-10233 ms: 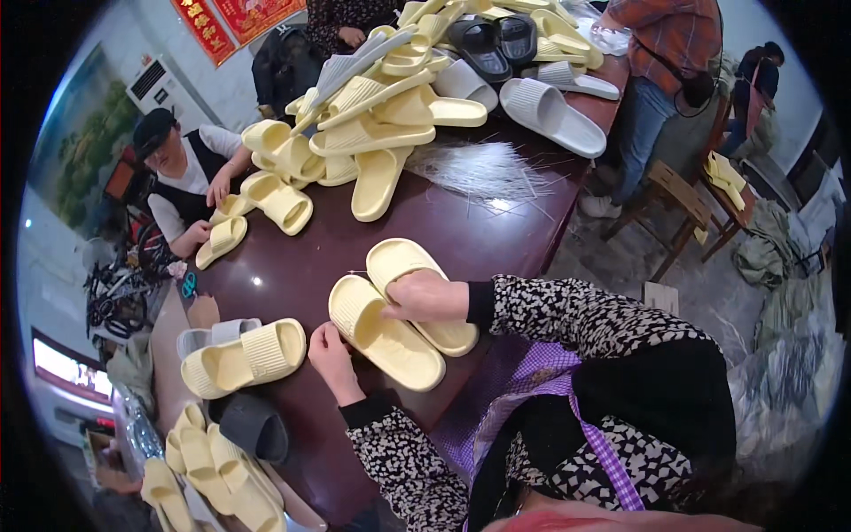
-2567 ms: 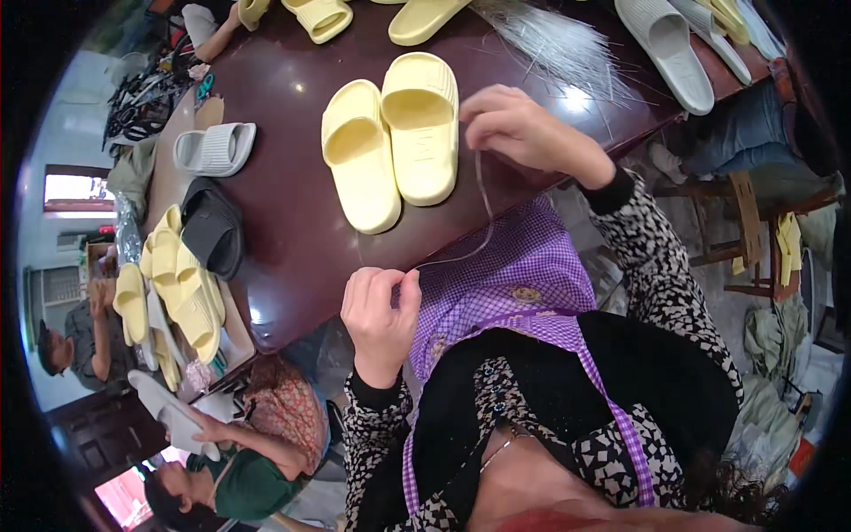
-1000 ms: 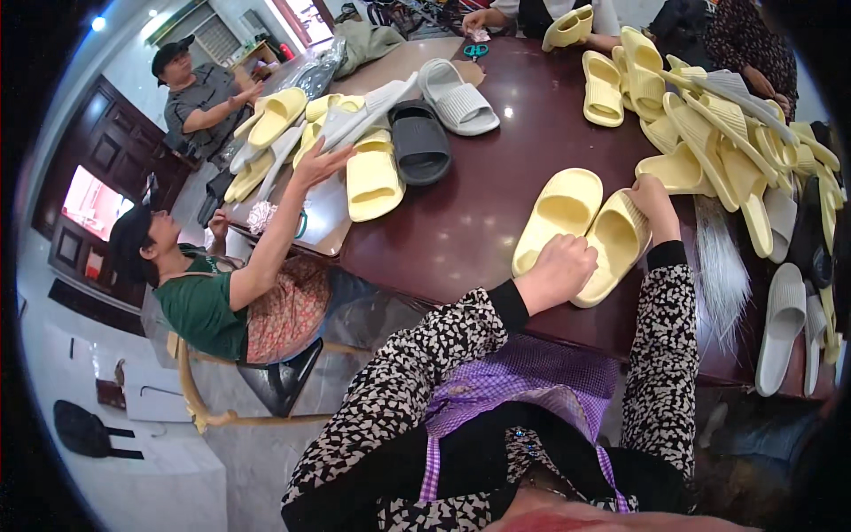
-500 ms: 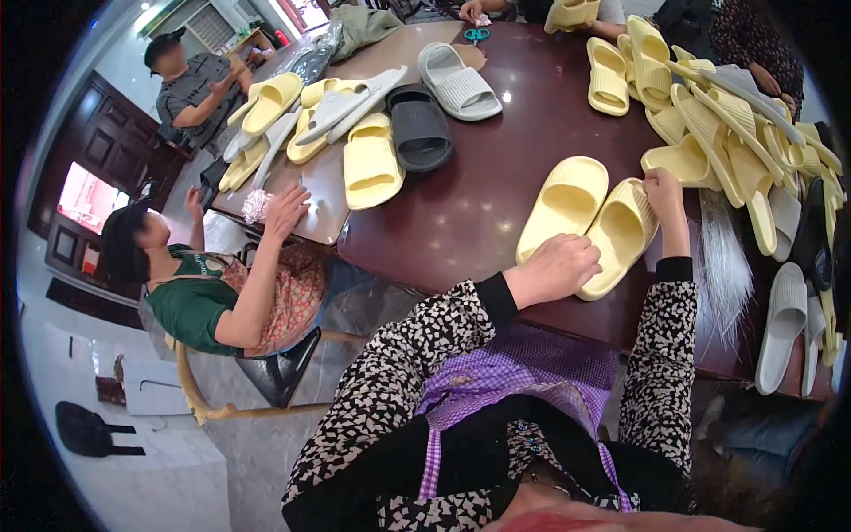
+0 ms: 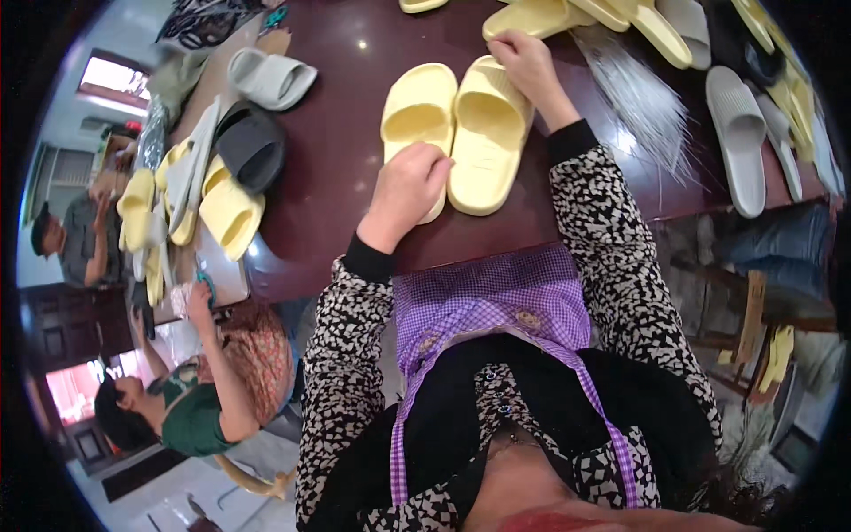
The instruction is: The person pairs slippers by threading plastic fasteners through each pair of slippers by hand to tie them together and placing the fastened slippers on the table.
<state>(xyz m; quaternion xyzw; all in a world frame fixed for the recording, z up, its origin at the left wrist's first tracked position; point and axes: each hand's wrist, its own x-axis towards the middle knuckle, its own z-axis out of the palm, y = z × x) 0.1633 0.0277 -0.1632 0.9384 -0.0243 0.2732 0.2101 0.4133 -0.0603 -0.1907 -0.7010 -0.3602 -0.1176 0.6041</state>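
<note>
Two light-yellow slippers lie side by side before me, toes pointing away: a left slipper (image 5: 418,89) and a right slipper (image 5: 483,177). My left hand (image 5: 403,195) rests over the heel part of the left slipper, fingers curled and pressed together beside the gap between the two. My right hand (image 5: 536,80) is closed at the far outer end of the right slipper, close to a yellow slipper (image 5: 541,18) of the pile behind. Whatever either hand pinches is too small or hidden to make out.
A bundle of thin clear strands (image 5: 643,111) lies right of my right hand. Grey slippers (image 5: 737,142) are at the right edge. Leftward are a grey slipper (image 5: 270,78), a black slipper (image 5: 251,146) and a yellow slipper (image 5: 232,208). A co-worker holds teal scissors (image 5: 206,285).
My view has turned, shifting the table scene. My right hand has moved from the right slipper's side to its far end; my left hand from its heel to the left slipper. The co-worker now holds scissors.
</note>
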